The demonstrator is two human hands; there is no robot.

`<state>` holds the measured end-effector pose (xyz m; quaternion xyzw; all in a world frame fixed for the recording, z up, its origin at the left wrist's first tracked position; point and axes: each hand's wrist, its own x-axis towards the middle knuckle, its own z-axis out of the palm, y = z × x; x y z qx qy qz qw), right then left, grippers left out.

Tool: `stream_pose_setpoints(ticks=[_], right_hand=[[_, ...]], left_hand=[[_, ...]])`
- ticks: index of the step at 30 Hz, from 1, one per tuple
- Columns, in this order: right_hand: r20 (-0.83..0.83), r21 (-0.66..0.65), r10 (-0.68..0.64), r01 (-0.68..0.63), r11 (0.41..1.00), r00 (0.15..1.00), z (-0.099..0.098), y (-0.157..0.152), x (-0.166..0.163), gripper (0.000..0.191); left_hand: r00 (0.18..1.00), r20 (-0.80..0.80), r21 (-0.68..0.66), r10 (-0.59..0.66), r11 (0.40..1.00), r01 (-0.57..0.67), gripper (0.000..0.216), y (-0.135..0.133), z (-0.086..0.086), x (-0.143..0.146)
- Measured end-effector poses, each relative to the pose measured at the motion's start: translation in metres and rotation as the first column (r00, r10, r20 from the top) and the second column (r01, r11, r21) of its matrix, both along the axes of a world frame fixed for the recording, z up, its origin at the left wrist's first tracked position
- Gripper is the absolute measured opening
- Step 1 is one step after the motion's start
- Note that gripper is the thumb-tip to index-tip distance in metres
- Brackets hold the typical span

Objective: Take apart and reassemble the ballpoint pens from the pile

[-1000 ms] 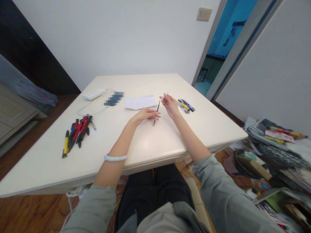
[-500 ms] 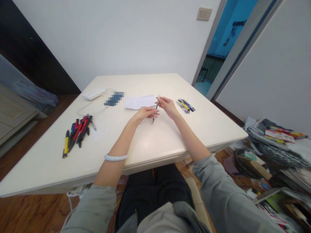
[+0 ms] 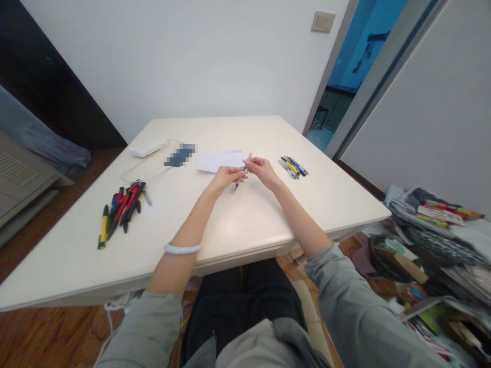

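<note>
Between my two hands, a slim pen [image 3: 237, 184] with a clear or grey barrel slants over the table, its dark lower end toward me. My left hand [image 3: 226, 179] pinches it near the lower part. Higher up the barrel, the fingers of my right hand [image 3: 262, 170] are closed on the same pen. Just behind the hands lies a sheet of white paper [image 3: 218, 160]. Right of my right hand is a small group of pens [image 3: 293, 167], yellow, blue and clear. At the left, a pile of red, black, blue and yellow pens [image 3: 126, 207] lies on the table.
The white table [image 3: 238, 230] reaches back to the wall. A phone-like blurred dark item [image 3: 180, 155] and a white box [image 3: 148, 148] with a cable lie at the back left. Bags and a bin [image 3: 391, 258] stand on the floor at the right.
The pen has tilted from nearly upright to a flatter slant, its lower tip swinging left. Both hands have shifted slightly and still hold it.
</note>
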<state>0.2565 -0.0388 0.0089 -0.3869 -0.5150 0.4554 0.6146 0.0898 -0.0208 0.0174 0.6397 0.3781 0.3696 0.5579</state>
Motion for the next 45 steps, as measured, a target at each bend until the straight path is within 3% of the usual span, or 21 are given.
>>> stream_pose_setpoints(ticks=[14, 23, 28, 35, 42, 45], right_hand=[[0.025, -0.017, -0.044, 0.045, 0.999, 0.999, 0.001, -0.003, -0.004, 0.043], [-0.004, -0.118, -0.023, 0.022, 0.993, 1.0, -0.003, -0.004, -0.001, 0.054], [-0.034, -0.097, -0.001, -0.002, 0.995, 0.999, 0.006, -0.011, -0.001, 0.042], [-0.126, -0.056, -0.083, 0.077, 0.995, 0.988, 0.015, -0.01, 0.002, 0.028], [-0.177, -0.089, -0.125, 0.111, 0.99, 0.976, 0.005, -0.003, 0.003, 0.043], [-0.202, -0.086, -0.107, 0.092, 0.992, 0.973, 0.009, -0.006, 0.001, 0.037]], left_hand=[[0.999, -0.035, 0.075, 0.036, 0.997, -0.033, 0.045, -0.001, 0.0, -0.001], [1.0, -0.003, 0.111, 0.031, 0.993, -0.03, 0.05, 0.001, -0.003, 0.002], [0.999, 0.0, 0.076, 0.033, 0.997, -0.033, 0.047, 0.002, -0.003, 0.002], [0.999, -0.014, 0.073, 0.045, 0.996, -0.044, 0.051, 0.001, -0.001, 0.003], [1.0, 0.012, 0.095, 0.005, 0.995, -0.006, 0.052, -0.003, -0.001, 0.006], [1.0, 0.007, 0.069, -0.002, 0.998, 0.001, 0.052, -0.004, 0.001, 0.007]])
